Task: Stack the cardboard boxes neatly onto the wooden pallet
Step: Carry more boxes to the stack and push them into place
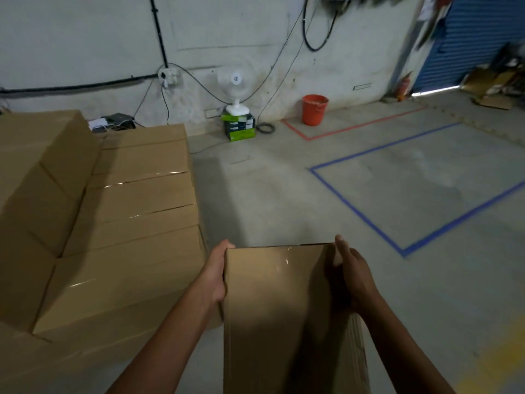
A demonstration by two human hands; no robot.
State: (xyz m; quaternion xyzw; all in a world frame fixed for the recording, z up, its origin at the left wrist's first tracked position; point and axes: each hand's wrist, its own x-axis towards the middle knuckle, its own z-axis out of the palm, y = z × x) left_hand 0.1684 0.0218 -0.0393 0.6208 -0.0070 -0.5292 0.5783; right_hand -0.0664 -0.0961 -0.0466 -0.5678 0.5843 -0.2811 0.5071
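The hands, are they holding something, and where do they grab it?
Yes. The left hand and right hand hold one cardboard box, pressed against its two opposite sides near the far end.

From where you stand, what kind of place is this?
Most likely a warehouse or storeroom: stacked cardboard boxes at the left, a bare concrete floor marked out with blue tape, and a blue roller shutter in the far corner.

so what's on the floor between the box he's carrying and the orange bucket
Nothing: in the head view, only bare concrete floor lies between the held cardboard box and the orange bucket, apart from red tape by the bucket.
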